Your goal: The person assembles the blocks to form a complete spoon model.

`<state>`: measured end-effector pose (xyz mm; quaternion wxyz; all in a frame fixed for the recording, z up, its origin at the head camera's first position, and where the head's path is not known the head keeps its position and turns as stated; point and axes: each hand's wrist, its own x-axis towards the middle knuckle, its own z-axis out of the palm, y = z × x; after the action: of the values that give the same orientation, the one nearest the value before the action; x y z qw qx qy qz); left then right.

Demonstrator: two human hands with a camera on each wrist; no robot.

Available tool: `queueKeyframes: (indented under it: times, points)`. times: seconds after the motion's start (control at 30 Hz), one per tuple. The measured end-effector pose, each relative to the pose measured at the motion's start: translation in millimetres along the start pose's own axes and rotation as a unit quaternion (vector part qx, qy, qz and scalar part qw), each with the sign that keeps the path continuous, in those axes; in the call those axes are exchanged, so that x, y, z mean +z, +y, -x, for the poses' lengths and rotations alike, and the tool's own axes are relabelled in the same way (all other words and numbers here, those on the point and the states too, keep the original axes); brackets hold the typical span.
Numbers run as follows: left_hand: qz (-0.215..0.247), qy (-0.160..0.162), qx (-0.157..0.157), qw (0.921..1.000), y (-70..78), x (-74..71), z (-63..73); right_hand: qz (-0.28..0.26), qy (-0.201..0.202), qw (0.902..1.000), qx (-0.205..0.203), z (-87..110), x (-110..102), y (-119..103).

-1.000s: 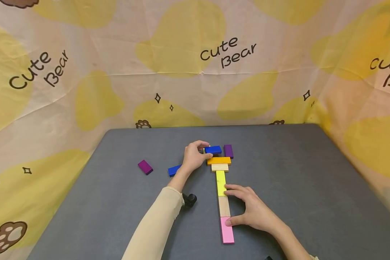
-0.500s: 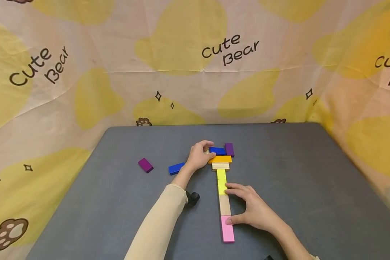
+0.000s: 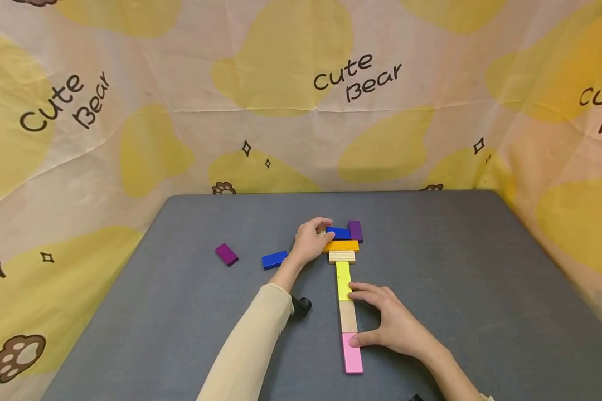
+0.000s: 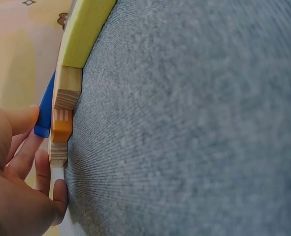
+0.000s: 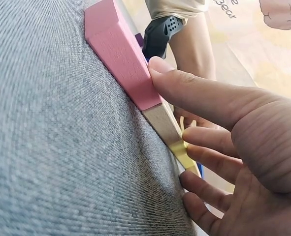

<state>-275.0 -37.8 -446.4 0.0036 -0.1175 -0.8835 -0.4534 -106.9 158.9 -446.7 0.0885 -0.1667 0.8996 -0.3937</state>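
Observation:
My left hand [image 3: 310, 240] pinches a blue wooden block [image 3: 339, 233] between thumb and fingers. In the head view its right end meets a purple block [image 3: 355, 231]; in the left wrist view the blue block [image 4: 46, 105] looks slanted, raised off the table. Just nearer lie an orange block [image 3: 343, 245] and a pale crosswise block [image 3: 341, 256]. A line of yellow [image 3: 343, 278], plain wood [image 3: 348, 317] and pink [image 3: 352, 356] blocks runs toward me. My right hand [image 3: 393, 326] rests along it, thumb touching the pink block, fingertips at the yellow one.
To the left on the grey table [image 3: 180, 323] lie a loose purple block [image 3: 227, 254] and another blue block [image 3: 274, 259]. A patterned cloth [image 3: 281, 83] rises behind the table and at both sides. A black wrist camera [image 3: 301, 306] sits on the left forearm.
My left hand has moved slightly right with the blue block, lowering it from above the orange block to beside the purple one. The right hand has stayed in place.

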Motion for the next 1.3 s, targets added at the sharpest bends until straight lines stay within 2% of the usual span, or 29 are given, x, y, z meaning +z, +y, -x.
queueKeyframes:
  times: [0.3, 0.8, 1.3]
  points:
    - [0.029, 0.004, 0.000, 0.9996, -0.3, 1.4, -0.8, -0.002, 0.002, 1.0000, 0.004, 0.5, 0.8, 0.8]
    - [0.034, -0.002, -0.001, 0.9994, 0.4, 0.2, -2.6, -0.003, 0.006, 0.9999, -0.009, 0.9, 1.6, 0.7]
    - [0.031, 0.007, -0.005, 0.9995, 2.7, 1.7, -4.9, 0.000, 0.007, 1.0000, 0.003, -1.1, 0.7, -0.6]
